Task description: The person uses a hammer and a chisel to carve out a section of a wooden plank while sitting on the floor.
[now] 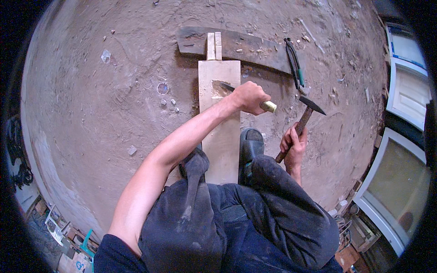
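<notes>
My left hand (251, 98) is closed round the handle of a chisel (269, 107); the pale handle end sticks out to the right of my fist. Its dark blade points left into a rough hollow (219, 88) cut in a light wooden board (220, 132). The board runs away from me between my legs, with two narrow tongues (214, 45) at its far end. To the right, my right hand (294, 141) grips a hammer (306, 117) by its wooden shaft. The hammer's dark head is raised, apart from the chisel.
A dark, weathered plank (255, 49) lies crosswise under the board's far end. Beside its right end rests a black tool with a green grip (300, 76). Chips and small stones litter the dirt floor (114, 127). White-framed panels (391, 182) stand at the right.
</notes>
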`<action>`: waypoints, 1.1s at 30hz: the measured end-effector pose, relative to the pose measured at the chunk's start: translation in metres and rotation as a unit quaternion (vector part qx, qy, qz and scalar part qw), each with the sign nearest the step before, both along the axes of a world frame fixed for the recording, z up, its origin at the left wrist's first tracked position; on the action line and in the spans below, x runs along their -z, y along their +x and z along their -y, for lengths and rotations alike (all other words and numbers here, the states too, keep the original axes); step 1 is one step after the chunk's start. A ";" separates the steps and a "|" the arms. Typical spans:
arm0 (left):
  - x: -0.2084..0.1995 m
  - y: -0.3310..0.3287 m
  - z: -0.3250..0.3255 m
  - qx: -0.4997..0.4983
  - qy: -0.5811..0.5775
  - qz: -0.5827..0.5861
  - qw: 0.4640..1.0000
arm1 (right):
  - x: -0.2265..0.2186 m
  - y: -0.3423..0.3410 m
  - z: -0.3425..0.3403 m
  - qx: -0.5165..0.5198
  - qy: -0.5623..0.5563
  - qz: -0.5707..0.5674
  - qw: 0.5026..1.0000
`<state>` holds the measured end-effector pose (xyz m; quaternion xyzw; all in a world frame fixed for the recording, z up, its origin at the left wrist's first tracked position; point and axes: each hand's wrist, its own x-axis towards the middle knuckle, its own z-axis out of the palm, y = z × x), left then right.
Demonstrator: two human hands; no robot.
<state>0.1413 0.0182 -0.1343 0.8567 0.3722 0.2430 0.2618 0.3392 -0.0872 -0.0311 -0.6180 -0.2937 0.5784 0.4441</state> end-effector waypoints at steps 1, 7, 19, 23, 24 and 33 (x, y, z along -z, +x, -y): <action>-0.002 -0.002 0.001 0.013 -0.010 -0.005 1.000 | -0.001 0.000 0.001 -0.014 -0.014 0.006 1.000; 0.000 -0.003 0.004 0.028 -0.016 -0.008 0.999 | 0.001 0.003 0.004 -0.022 -0.055 -0.009 0.998; -0.002 0.000 -0.004 -0.005 -0.018 -0.018 1.000 | 0.018 -0.013 0.010 0.110 0.004 -0.067 0.992; 0.002 -0.001 -0.002 -0.014 -0.019 -0.026 0.999 | 0.031 -0.011 0.022 -0.021 -0.148 0.021 0.988; 0.005 -0.002 -0.002 -0.017 -0.017 -0.027 0.999 | 0.032 -0.012 0.024 -0.012 -0.138 0.000 0.990; 0.004 -0.004 -0.004 -0.024 -0.017 -0.030 0.999 | 0.033 -0.016 0.010 -0.074 -0.172 0.065 0.980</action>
